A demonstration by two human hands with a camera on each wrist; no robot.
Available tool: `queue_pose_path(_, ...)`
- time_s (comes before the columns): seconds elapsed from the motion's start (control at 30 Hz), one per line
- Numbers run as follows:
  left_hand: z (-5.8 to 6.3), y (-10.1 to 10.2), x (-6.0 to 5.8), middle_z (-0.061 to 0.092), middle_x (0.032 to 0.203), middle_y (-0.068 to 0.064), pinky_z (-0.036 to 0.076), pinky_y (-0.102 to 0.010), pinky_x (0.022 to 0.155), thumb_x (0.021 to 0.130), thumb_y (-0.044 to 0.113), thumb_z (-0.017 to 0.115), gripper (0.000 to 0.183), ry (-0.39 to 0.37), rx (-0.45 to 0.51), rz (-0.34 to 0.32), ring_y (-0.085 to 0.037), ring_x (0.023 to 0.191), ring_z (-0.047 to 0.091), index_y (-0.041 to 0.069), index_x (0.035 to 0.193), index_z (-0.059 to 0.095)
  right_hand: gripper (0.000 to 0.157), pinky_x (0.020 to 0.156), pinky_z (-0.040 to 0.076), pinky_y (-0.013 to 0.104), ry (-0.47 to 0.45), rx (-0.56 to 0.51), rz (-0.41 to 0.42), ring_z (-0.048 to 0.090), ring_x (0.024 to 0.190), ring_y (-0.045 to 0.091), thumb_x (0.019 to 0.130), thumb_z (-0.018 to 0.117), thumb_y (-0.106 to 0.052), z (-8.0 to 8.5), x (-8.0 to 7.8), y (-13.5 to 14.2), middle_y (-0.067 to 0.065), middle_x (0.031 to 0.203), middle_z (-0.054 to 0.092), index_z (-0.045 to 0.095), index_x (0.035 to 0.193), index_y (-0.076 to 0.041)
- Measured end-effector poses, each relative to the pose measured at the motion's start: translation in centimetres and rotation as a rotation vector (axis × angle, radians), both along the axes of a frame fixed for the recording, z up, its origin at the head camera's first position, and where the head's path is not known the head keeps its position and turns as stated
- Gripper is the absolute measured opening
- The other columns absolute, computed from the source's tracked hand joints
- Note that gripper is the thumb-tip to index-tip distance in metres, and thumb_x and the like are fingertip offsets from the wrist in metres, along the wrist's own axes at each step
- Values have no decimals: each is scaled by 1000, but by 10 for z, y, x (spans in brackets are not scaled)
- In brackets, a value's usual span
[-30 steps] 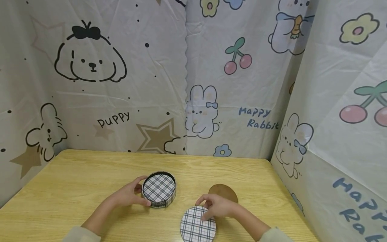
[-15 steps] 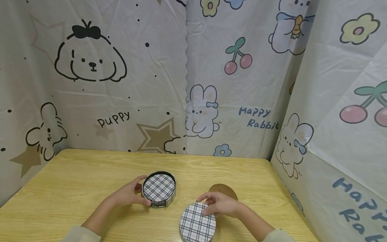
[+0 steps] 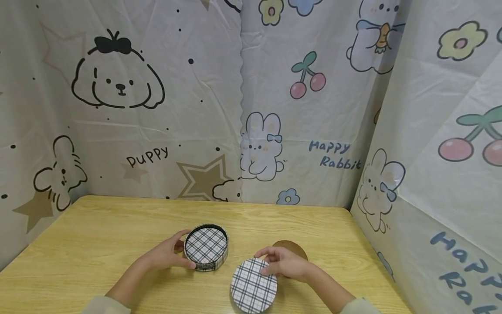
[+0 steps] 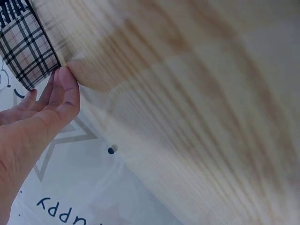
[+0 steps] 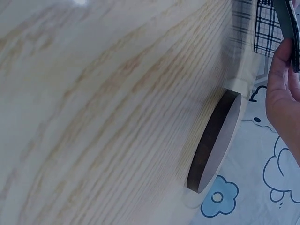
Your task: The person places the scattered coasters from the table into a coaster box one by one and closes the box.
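A round coaster holder (image 3: 211, 266) in black-and-white plaid stands on the table, its dark inner rim around a plaid face inside. My left hand (image 3: 168, 255) grips its left side, thumb at the front and fingers behind. In the left wrist view, the fingertips of that hand (image 4: 51, 98) meet the bottom corner of the plaid wall. To the right, my right hand (image 3: 284, 264) pinches a round plaid coaster (image 3: 252, 288) at its upper right edge, thumb on top. The right wrist view shows the coaster's dark underside (image 5: 285, 23) tilted above the table, with the holder behind it.
A thick brown round disc (image 3: 290, 247) lies on the wooden table (image 3: 117, 218) just beyond my right hand, partly hidden by it. Printed cloth curtains (image 3: 196, 109) hang along the table's back and right sides.
My right hand has moved the plaid coaster slightly away from me and to the left, a little nearer the holder. The left hand and the holder stay in place.
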State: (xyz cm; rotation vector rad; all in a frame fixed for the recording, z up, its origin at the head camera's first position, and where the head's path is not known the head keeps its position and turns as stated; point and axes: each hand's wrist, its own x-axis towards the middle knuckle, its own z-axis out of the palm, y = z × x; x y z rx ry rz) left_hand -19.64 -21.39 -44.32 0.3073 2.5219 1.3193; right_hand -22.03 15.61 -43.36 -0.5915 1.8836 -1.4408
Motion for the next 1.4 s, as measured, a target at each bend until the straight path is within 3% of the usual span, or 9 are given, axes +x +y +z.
queue_pose_path(0.2,-1,0,-1,49,129,-25,37,-57,103,70,32,82,104,5,-6,0,-47,123,44,3,146,19,44,52,30,20,14,-5,-37,38,58,7,86,64,-9,3,-1,-4,2,86,54,49,126,1)
queue_pose_path(0.37,-1,0,0,49,129,-25,37,-57,103,69,32,83,104,7,-5,2,-46,123,44,3,146,20,45,59,42,19,-15,-26,-68,50,71,9,85,65,-8,3,-2,-7,4,89,53,48,126,1)
queue_pose_path(0.7,0,0,0,50,129,-25,37,-58,103,69,31,83,102,9,3,4,-46,123,44,4,146,21,46,68,51,23,-36,-55,-107,58,82,13,86,64,-10,5,-4,-16,7,94,56,47,128,-1)
queue_pose_path(1.4,1,0,1,49,129,-26,37,-57,103,70,32,82,102,8,0,7,-47,122,45,3,146,21,49,75,54,26,-5,-116,-231,60,86,15,86,66,-11,9,-9,-46,8,98,54,47,130,-3)
